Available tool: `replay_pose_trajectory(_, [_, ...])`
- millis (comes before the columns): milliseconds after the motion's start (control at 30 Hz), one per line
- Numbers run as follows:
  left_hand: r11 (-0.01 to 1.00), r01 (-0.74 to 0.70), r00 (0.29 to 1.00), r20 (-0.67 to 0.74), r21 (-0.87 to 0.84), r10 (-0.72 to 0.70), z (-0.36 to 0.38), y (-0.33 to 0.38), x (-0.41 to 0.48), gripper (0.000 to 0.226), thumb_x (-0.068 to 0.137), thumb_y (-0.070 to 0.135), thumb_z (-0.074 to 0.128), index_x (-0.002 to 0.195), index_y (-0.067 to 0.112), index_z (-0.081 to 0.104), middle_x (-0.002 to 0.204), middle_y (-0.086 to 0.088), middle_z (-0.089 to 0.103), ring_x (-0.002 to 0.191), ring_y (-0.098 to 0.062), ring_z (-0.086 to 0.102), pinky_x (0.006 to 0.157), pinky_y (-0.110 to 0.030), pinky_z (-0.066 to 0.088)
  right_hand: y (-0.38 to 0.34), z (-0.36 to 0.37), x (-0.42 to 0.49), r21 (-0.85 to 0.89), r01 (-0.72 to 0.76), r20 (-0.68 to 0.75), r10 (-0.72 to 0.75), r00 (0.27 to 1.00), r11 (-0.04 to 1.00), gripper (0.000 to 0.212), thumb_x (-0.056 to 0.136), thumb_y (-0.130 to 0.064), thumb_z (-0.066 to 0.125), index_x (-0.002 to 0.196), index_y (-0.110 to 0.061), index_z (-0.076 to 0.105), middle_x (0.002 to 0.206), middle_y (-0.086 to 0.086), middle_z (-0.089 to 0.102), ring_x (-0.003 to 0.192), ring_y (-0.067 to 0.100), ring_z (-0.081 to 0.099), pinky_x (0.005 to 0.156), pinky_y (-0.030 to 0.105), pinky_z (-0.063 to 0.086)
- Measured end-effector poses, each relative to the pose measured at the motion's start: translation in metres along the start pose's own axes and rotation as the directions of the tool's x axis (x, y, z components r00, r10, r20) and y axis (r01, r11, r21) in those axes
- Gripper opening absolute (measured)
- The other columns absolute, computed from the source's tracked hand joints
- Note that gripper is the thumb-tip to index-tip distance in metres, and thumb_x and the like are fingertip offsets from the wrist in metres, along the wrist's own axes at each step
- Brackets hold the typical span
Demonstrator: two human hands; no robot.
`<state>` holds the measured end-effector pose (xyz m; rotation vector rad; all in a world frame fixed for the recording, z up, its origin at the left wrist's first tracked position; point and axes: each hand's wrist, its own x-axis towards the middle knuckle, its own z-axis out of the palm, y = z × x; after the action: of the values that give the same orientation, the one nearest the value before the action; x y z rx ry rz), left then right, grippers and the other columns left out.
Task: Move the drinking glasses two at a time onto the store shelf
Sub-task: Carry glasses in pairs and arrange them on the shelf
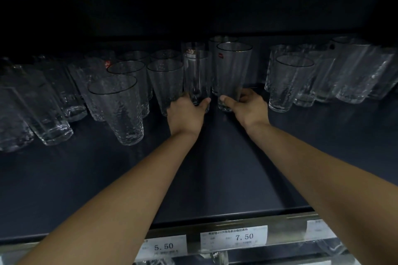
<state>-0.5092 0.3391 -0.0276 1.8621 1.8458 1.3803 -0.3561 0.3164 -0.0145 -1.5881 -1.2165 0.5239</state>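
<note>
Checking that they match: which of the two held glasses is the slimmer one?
The slim glass held by the left hand: narrow and straight-sided, while the wide glass in the right hand flares toward its rim.

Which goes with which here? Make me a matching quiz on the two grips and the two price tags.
1 left-hand grip
2 right-hand grip
3 5.50 tag
4 7.50 tag

A holds the wider glass
B shelf edge, nearer the right forearm
C holds the narrower glass
D shelf edge, nearer the left forearm

Pairs: 1-C, 2-A, 3-D, 4-B
</note>
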Motion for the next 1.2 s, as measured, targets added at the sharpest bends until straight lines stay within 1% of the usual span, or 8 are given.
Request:
replay_pose_trajectory(300, [0.999, 0.016, 1.000, -0.003, 0.044, -0.016, 0.0008, 0.0001, 0.0005, 0.053, 0.083, 0.059, 0.064, 0.106, 0.011, 0.068, 0.100, -0.009, 0.073, 0.097, -0.030, 0.067, 0.082, -0.037, 0.054, 0.0017, 0.0007, 0.0004, 0.021, -0.021, -0.008, 0.021, 1.000, 1.000, 0.052, 0.077, -0.047, 0.080, 0.118, -0.020, 0.062, 0.081, -0.017, 0.060, 0.089, 0.008, 0.063, 0.071, 0.015, 0.044])
replay_pose_trajectory(433, [0.998, 0.025, 1.000, -0.003, 0.058, -0.025, 0.0009, 0.0004, 0.0010, 0.055, 0.083, 0.059, 0.064, 0.108, 0.010, 0.068, 0.103, -0.011, 0.073, 0.100, -0.032, 0.066, 0.084, -0.038, 0.053, 0.0011, 0.0002, -0.0008, 0.018, -0.007, -0.004, 0.007, 1.000, 1.000, 0.050, 0.077, -0.047, 0.079, 0.117, -0.021, 0.062, 0.081, -0.019, 0.058, 0.087, 0.007, 0.061, 0.062, 0.008, 0.039])
replay_pose_trajectory(600, [0.998, 0.018, 1.000, 0.010, 0.059, -0.018, 0.0004, 0.0008, 0.0011, 0.055, 0.083, 0.061, 0.062, 0.109, 0.012, 0.067, 0.103, -0.009, 0.072, 0.100, -0.031, 0.067, 0.082, -0.037, 0.053, 0.0022, 0.0005, -0.0005, 0.019, 0.000, -0.007, 0.000, 1.000, 1.000, 0.047, 0.078, -0.046, 0.079, 0.114, -0.021, 0.062, 0.085, -0.016, 0.059, 0.090, 0.008, 0.062, 0.062, 0.009, 0.040])
replay_pose_trajectory(700, [0.998, 0.017, 1.000, 0.018, 0.053, -0.018, 0.0004, 0.0019, 0.0006, 0.055, 0.084, 0.061, 0.062, 0.112, 0.013, 0.065, 0.105, -0.009, 0.072, 0.101, -0.032, 0.066, 0.082, -0.041, 0.055, 0.0033, -0.0004, 0.0003, 0.019, 0.010, -0.002, -0.010, 1.000, 1.000, 0.046, 0.079, -0.045, 0.078, 0.114, -0.021, 0.063, 0.083, -0.019, 0.057, 0.084, 0.004, 0.059, 0.062, 0.009, 0.039])
replay_pose_trajectory(800, [0.998, 0.008, 1.000, 0.015, 0.061, -0.009, 0.0001, 0.0036, 0.0001, 0.056, 0.085, 0.060, 0.062, 0.115, 0.013, 0.065, 0.107, -0.009, 0.072, 0.102, -0.032, 0.066, 0.082, -0.039, 0.054, 0.0034, 0.0000, 0.0008, 0.022, 0.008, 0.003, -0.008, 1.000, 1.000, 0.047, 0.079, -0.046, 0.078, 0.116, -0.020, 0.062, 0.082, -0.019, 0.057, 0.078, -0.002, 0.056, 0.061, 0.008, 0.038])
replay_pose_trajectory(1000, [0.999, 0.024, 0.999, 0.030, 0.045, -0.025, -0.0023, 0.0066, -0.0022, 0.053, 0.087, 0.057, 0.062, 0.108, 0.009, 0.067, 0.103, -0.010, 0.072, 0.099, -0.030, 0.067, 0.077, -0.032, 0.049, 0.0027, 0.0003, 0.0002, 0.028, -0.006, 0.011, 0.005, 1.000, 1.000, 0.049, 0.078, -0.047, 0.079, 0.115, -0.021, 0.062, 0.086, -0.017, 0.059, 0.088, 0.006, 0.061, 0.062, 0.008, 0.039])
replay_pose_trajectory(1100, [0.998, 0.038, 0.999, 0.031, 0.041, -0.039, -0.0037, 0.0079, -0.0032, 0.051, 0.088, 0.056, 0.062, 0.106, 0.009, 0.067, 0.102, -0.011, 0.072, 0.099, -0.030, 0.067, 0.074, -0.029, 0.045, 0.0026, 0.0004, 0.0000, 0.033, -0.002, 0.019, 0.002, 1.000, 0.999, 0.050, 0.078, -0.047, 0.078, 0.118, -0.021, 0.061, 0.086, -0.017, 0.059, 0.080, -0.003, 0.058, 0.061, 0.008, 0.038])
replay_pose_trajectory(1200, [0.998, 0.039, 0.999, 0.030, 0.044, -0.040, -0.0039, 0.0077, -0.0036, 0.051, 0.087, 0.056, 0.062, 0.105, 0.009, 0.068, 0.102, -0.011, 0.072, 0.099, -0.031, 0.067, 0.077, -0.032, 0.049, 0.0032, 0.0008, 0.0000, 0.029, 0.001, 0.019, -0.002, 1.000, 1.000, 0.055, 0.079, -0.047, 0.078, 0.123, -0.019, 0.060, 0.091, -0.014, 0.060, 0.075, -0.007, 0.053, 0.059, 0.006, 0.036])
